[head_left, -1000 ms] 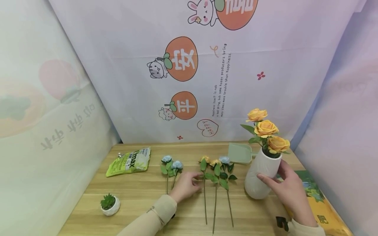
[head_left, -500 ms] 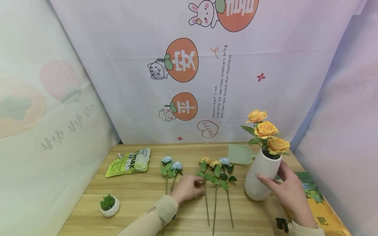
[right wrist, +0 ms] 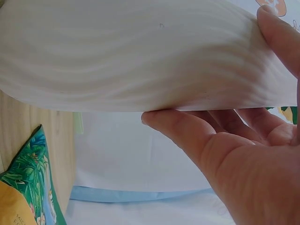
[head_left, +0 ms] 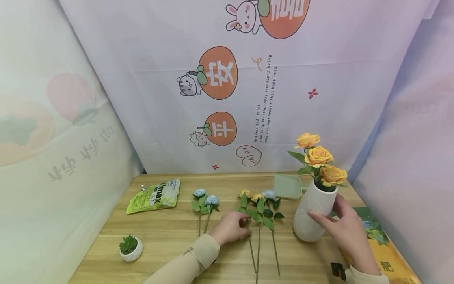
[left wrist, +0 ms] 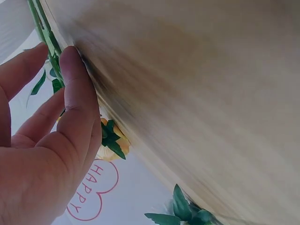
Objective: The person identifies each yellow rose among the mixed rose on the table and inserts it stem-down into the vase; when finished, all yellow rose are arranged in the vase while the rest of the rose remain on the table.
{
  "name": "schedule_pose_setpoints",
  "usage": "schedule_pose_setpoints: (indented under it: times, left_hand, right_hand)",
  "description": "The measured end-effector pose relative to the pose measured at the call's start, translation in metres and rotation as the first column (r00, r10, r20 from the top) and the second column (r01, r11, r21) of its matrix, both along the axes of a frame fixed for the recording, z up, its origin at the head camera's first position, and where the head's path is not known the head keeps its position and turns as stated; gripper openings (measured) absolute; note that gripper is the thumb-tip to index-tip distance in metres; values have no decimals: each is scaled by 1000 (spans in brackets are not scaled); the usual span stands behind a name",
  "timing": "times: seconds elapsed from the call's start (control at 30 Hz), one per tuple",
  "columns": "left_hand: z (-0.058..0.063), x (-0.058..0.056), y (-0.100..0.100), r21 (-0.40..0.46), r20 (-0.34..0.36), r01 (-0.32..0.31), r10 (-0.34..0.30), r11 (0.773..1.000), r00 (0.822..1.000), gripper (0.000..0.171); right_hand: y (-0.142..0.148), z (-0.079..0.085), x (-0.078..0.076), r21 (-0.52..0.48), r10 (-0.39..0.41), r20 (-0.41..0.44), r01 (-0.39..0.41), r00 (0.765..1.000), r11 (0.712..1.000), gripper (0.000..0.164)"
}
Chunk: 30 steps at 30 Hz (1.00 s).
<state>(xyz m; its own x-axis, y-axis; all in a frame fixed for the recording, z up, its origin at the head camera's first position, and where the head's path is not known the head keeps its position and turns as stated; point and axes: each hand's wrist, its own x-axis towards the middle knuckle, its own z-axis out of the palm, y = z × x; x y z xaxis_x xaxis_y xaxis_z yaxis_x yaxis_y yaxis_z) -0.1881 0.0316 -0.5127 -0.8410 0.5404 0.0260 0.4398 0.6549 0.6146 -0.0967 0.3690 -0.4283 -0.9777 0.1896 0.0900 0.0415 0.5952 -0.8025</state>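
My left hand (head_left: 232, 228) is at the leftmost of a row of artificial roses lying on the table. In the left wrist view its thumb and index finger close around a green stem (left wrist: 55, 61). That stem belongs to a yellow rose (head_left: 245, 193). Beside it lie another yellow rose (head_left: 257, 197) and a blue rose (head_left: 269, 194). My right hand (head_left: 349, 228) grips a white ribbed vase (head_left: 313, 215), thumb in front and fingers behind. Several yellow roses (head_left: 319, 157) stand in the vase. Two blue roses (head_left: 211, 200) lie left of my left hand.
A green pouch (head_left: 154, 197) lies at the back left, and a small potted succulent (head_left: 131, 248) stands nearer the front. Behind the vase is a pale green dustpan-like scoop (head_left: 288, 186). A yellow-and-green bag (head_left: 390, 256) lies along the right edge. Printed cloth (head_left: 301, 118) walls the back.
My left hand has moved right onto the leftmost yellow rose's stem, whose lower end has swung right. My right hand and the vase have stayed in place.
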Motion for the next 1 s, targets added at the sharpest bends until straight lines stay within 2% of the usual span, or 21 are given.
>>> schedule_pose_setpoints:
  times: [0.27,0.57,0.8,1.0]
  left_hand:
    - [-5,-4,2,-15,24,-23,24,1000,999,43]
    - [-6,-8,1,36,33,-91,90,995,995,35]
    - [-6,-6,1,-23,14,-93,93,995,996,32]
    - [-4,-3,-1,7,41,-110,109,994,993,30]
  right_hand:
    - [-2,1,0,-10,0,6,0,1000,1000,104]
    - [1,0,-1,6,-5,7,5,1000,1000,105]
    - [0,2,-1,3,-3,27,3,1000,1000,108]
    - [1,1,0,5,-4,37,4,999,1000,108]
